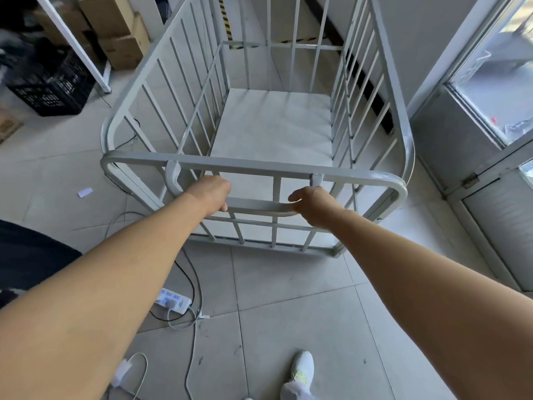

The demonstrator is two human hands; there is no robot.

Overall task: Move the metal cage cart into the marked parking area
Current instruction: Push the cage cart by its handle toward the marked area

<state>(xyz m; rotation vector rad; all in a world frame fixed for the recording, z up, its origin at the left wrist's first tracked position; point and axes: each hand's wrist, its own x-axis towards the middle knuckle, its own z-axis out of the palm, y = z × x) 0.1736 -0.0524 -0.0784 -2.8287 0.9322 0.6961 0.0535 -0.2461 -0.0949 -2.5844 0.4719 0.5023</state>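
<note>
Now both hands, left hand (pixel 213 192) and right hand (pixel 313 206), clenched on cart handle (pixel 259 205).

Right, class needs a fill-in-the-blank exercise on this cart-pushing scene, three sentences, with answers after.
1. Both hands, the left hand and the right hand, grip the cart's ____ bar.
2. The grey metal cage cart is ____ inside.
3. The white power strip lies on the tiled ____.

Answers: handle; empty; floor
</note>
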